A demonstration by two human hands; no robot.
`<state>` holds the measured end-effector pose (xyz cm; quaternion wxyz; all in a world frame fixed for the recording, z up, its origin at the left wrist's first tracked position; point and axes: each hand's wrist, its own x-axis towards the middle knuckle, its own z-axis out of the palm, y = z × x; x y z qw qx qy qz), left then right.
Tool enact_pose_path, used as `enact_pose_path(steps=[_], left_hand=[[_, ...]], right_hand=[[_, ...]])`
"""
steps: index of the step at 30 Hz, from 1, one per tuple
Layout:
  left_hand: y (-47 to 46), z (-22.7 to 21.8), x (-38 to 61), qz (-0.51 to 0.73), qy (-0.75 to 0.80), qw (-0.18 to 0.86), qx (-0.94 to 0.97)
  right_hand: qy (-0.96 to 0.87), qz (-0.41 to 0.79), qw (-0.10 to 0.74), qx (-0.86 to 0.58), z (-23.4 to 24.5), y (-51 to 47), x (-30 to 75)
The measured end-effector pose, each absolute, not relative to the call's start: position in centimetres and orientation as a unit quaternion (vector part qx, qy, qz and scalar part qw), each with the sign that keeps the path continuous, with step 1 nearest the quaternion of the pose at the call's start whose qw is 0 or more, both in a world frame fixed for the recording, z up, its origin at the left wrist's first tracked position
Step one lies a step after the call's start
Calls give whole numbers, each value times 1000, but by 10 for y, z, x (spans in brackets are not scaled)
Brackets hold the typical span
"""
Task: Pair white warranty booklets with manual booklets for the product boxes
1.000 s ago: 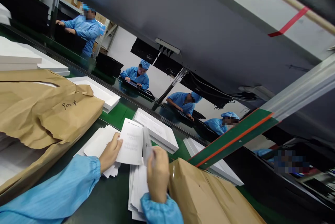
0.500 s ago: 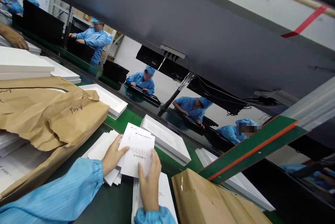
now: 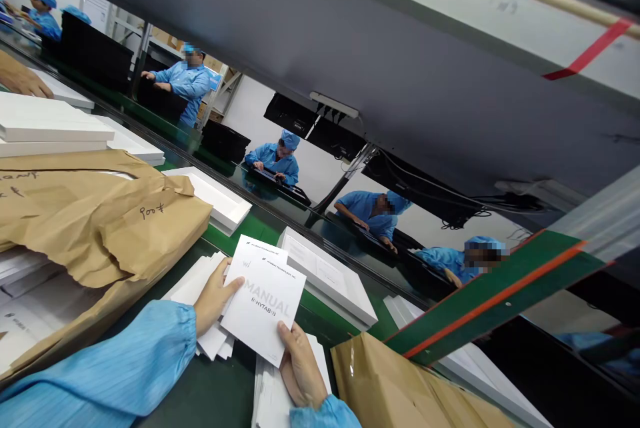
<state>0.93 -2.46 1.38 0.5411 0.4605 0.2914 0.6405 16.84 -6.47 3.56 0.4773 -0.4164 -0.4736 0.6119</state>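
My left hand (image 3: 216,300) pinches the left edge of a white booklet (image 3: 249,248), whose lower part is hidden. Overlapping it in front is a white manual (image 3: 264,331) printed "MANUAL" and "HYTAB", gripped at its lower right corner by my right hand (image 3: 302,363), thumb on top. Beneath and beside my left hand lies a loose pile of white booklets (image 3: 187,287). A second booklet stack (image 3: 270,396) sits below my right hand, partly covered by it.
A torn brown paper bag (image 3: 165,228) of printed papers lies left, a brown paper package (image 3: 395,375) right. White box trays (image 3: 327,275) stand on the green conveyor belt (image 3: 257,227). A slanted green post (image 3: 480,301) rises at right. A co-worker's hand (image 3: 23,76) is far left; several people work beyond.
My right hand has slid down to the manual's lower right corner, and the manual has shifted slightly right and tilted. More of the booklet behind shows. The camera view has moved a little.
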Motion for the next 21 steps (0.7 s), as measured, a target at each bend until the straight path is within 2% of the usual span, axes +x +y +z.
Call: enact_pose_path(steps=[4, 6, 11, 21], left_hand=[[-23, 12, 10, 666, 303, 518, 443], [-23, 11, 9, 656, 282, 543, 442], [-22, 6, 7, 518, 196, 657, 511], [-22, -1, 12, 498, 282, 610, 548]], right_hand=[[-499, 599, 460, -425, 30, -65, 166], [-497, 578, 467, -449, 26, -64, 166], [-465, 531, 518, -483, 22, -60, 170], [-497, 538, 488, -475, 29, -60, 176]])
